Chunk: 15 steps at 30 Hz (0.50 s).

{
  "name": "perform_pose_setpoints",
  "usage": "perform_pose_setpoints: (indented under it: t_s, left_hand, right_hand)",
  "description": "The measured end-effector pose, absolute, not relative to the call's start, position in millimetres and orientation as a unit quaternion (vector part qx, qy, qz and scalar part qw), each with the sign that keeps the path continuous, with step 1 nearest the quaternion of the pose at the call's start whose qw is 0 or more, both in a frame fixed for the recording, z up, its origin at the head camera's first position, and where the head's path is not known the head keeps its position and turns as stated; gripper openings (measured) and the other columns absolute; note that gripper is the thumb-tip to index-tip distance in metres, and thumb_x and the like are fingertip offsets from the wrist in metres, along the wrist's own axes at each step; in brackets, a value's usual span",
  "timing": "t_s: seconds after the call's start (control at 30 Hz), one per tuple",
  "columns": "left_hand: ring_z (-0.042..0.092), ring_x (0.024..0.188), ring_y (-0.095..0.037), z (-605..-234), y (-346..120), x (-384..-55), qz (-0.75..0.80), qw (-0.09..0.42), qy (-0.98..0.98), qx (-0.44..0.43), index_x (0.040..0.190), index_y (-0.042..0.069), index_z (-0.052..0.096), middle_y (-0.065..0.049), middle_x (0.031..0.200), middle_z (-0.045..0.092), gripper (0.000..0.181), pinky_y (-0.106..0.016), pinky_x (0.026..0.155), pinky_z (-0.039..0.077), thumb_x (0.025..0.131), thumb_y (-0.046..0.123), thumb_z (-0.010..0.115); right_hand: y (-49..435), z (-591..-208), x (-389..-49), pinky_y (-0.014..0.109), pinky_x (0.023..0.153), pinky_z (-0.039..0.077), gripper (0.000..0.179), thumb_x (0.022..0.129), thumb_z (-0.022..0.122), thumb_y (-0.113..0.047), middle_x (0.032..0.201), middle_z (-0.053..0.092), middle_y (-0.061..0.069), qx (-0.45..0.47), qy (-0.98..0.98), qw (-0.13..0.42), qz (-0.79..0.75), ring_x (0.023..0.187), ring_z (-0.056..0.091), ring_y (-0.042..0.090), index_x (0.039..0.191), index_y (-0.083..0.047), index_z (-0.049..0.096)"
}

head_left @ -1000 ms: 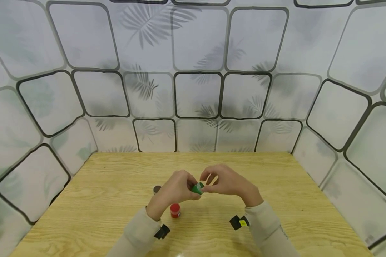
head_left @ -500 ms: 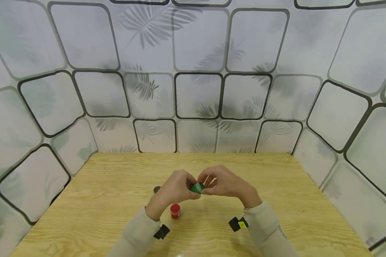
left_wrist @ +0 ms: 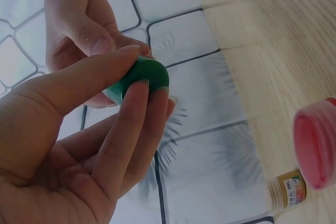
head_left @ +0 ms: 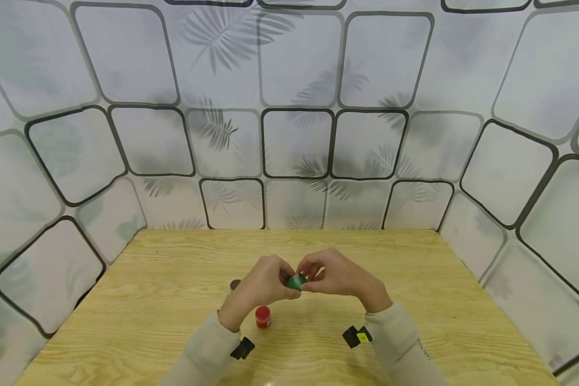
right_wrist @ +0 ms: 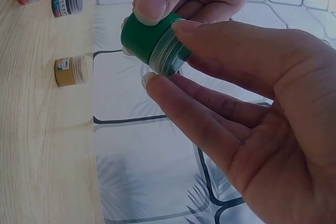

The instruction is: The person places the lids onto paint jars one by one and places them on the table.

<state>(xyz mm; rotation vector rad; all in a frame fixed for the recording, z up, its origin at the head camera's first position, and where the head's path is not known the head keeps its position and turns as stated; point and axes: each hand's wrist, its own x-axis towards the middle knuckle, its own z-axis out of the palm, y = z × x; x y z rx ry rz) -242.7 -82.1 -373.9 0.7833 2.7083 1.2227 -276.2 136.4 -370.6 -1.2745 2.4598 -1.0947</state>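
Observation:
A small green paint jar (head_left: 296, 282) is held tilted above the table between both hands. My left hand (head_left: 266, 280) grips the green body (left_wrist: 149, 77) with thumb and fingertips. Opposite it, my right hand (head_left: 336, 273) pinches the clear ridged lid (right_wrist: 167, 51), thumb on one side and fingertips on the other. The lid sits on the jar's mouth in the right wrist view. A red paint jar (head_left: 262, 317) stands on the table by the left forearm. Partly covered by the left wrist is a dark grey jar (head_left: 235, 284).
The right wrist view also has a gold paint jar (right_wrist: 71, 71) on the wooden table (head_left: 183, 262); the left hand hides it in the head view. A patterned curtain (head_left: 296, 142) surrounds the table's back and sides.
My right hand's fingers have closed in on the lid and moved slightly left. The left hand and the green jar have hardly moved.

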Motion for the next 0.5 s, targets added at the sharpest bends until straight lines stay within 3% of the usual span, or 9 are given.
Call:
perform_pose_setpoints:
  t_s: [0.23,0.5]
  left_hand:
    - [0.069,0.067,-0.007,-374.1,-82.2,-243.4,0.396,0.027,0.881,0.258,0.091,0.002,0.08,-0.008,0.083,0.078,0.014,-0.023,0.061,0.058,0.08,0.007,0.087]
    - [0.069,0.066,-0.006,-373.9,-82.6,-243.3,0.4,0.034,0.88,0.253,0.093,0.003,0.081,-0.006,0.083,0.078,0.014,-0.022,0.06,0.058,0.081,0.008,0.087]
  right_hand:
    - [138.3,-367.9,-274.7,0.033,0.083,0.063,0.027,0.093,0.077,-0.008,0.117,0.073,0.009,-0.429,0.819,0.088,-0.371,0.098,0.075,0.022,0.119,-0.011,0.073]
    - [138.1,-370.2,-276.3,0.026,0.082,0.062,0.025,0.092,0.077,-0.005,0.113,0.073,0.009,-0.451,0.81,0.071,-0.368,0.095,0.075,0.021,0.116,-0.009,0.075]
